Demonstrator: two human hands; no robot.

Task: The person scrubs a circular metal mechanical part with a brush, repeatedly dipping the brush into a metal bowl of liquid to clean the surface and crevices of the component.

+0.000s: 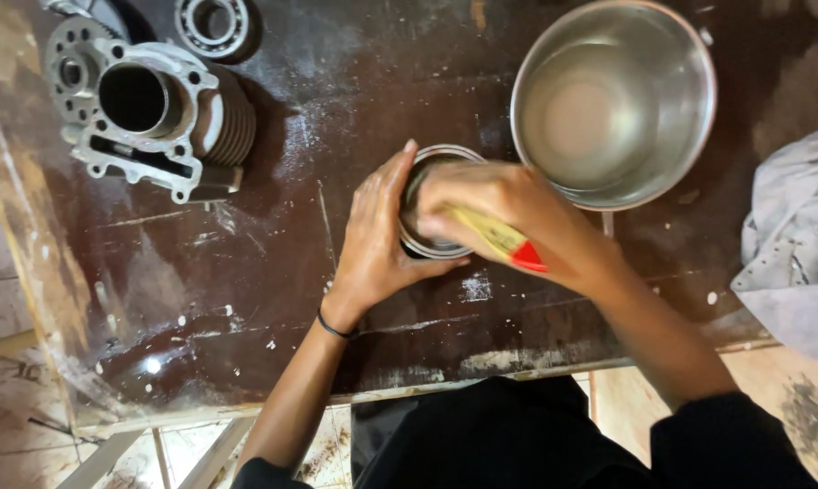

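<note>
Everything here is placed relative to the round metal part [438, 204] sitting mid-desk, since that's what both hands are on.

Far up-left of it: a finned engine cylinder [160, 118] lying on the dark, scuffed desk [246, 263], with a gear-like disc [72, 63] tucked behind it and a bearing [211, 23] just above. All well apart from the part, nobody touching them.

Left hand [377, 240] is cupped around the part's left side, fingers curled along the rim and thumb under the near edge, so it's gripping to keep it steady. There's a thin black band on that wrist.

The part itself looks like a short steel ring or sleeve standing on the desk, but most of it is hidden by the hands, so I can't say exactly what it is.

Right hand [509, 213] is closed around a brush [495, 237], yellow handle with a red end, held over the top of the part. The bristles are hidden, so I can't tell if they're touching.

Just up-right of the part sits a steel bowl [613, 104] with some cloudy liquid, almost touching it. Far right, a grey rag [794, 244] hangs off the desk edge.

My read: this is the brushing/cleaning step, mid-scrub. Next probably needs a dip in the bowl while the left hand turns the part to a fresh side.
</note>
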